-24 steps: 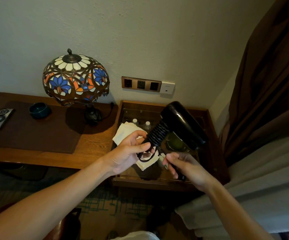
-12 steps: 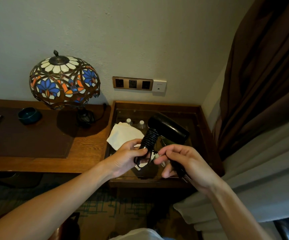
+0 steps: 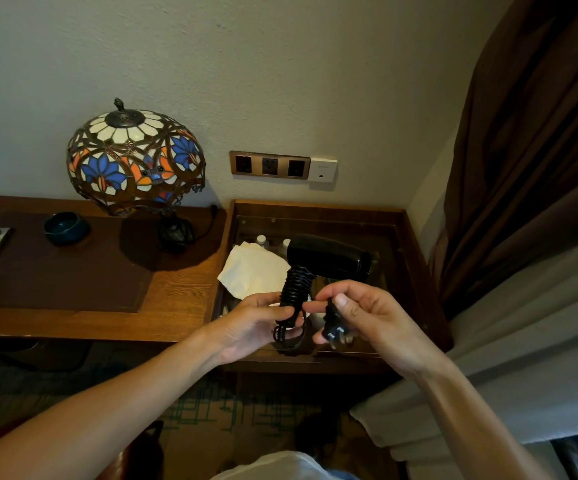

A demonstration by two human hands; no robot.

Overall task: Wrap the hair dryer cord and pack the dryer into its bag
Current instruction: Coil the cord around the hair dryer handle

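A black hair dryer [image 3: 329,258] is held above the glass-topped side table, its barrel lying level and pointing right. Its black cord [image 3: 294,287] is coiled tightly round the handle. My left hand [image 3: 249,327] grips the bottom of the wrapped handle, with a short loop of cord hanging below it. My right hand [image 3: 370,317] pinches the black plug [image 3: 332,325] at the cord's end, prongs pointing down. A white cloth bag [image 3: 249,270] lies on the glass behind the dryer, partly hidden by it.
The side table [image 3: 412,237] has a raised wooden rim and small bottles under the glass. To the left stands a wooden desk [image 3: 176,292] with a stained-glass lamp [image 3: 135,161], a dark bowl [image 3: 65,228] and a leather mat. Wall sockets [image 3: 270,164] sit above. Curtains [image 3: 530,168] hang at right.
The dryer has dropped lower and its barrel has levelled out. My right hand has shifted from the handle's base to the plug, which now shows between its fingers.
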